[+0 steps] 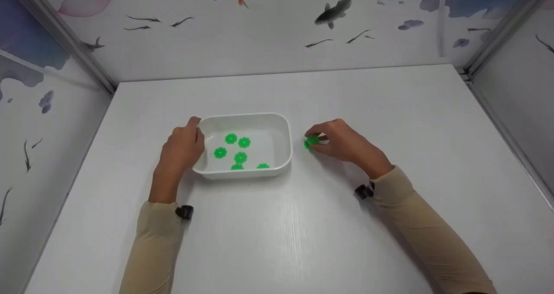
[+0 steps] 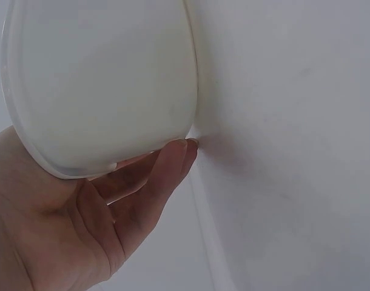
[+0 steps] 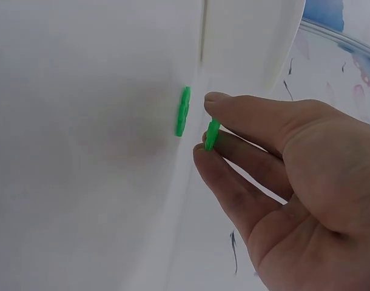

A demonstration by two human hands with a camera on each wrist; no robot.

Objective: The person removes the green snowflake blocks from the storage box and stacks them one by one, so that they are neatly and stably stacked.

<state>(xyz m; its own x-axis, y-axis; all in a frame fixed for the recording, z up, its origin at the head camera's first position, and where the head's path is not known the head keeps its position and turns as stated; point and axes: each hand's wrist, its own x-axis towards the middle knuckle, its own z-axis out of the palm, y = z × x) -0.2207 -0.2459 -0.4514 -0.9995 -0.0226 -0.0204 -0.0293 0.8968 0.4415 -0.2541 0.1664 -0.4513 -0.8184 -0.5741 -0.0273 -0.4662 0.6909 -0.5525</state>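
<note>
Well, the person's right hand (image 1: pixel 346 142) has a grip that pinches one green flower-shaped disc (image 3: pixel 212 134) between thumb and fingertips, just above the white desk (image 1: pixel 277 233) and a little to the right of a white tray (image 1: pixel 246 174). From the right wrist that disc shows nearly edge-on, its flat plane close to parallel with the desktop but tilted slightly. A second green disc (image 3: pixel 182 112) lies flat on the desk just below the fingers, mostly covered by the hand from the head view. Over at the other side, the left hand (image 1: pixel 181 149) has its grip round the tray's left end, with fingers bent against the outer wall and their tips down near the desktop. The tray stands upright, mouth to the ceiling, its long axis running left to right across the person's front, from one hand toward the other. Six green pieces (image 1: pixel 240 157) show inside, spread loosely on the floor of it, faces upward, two of them partly hidden by the near wall. Both arms wear tan sleeves (image 1: pixel 433 233), and fish (image 1: pixel 335 12) are pictured on the back wall (image 1: pixel 268 38).
</note>
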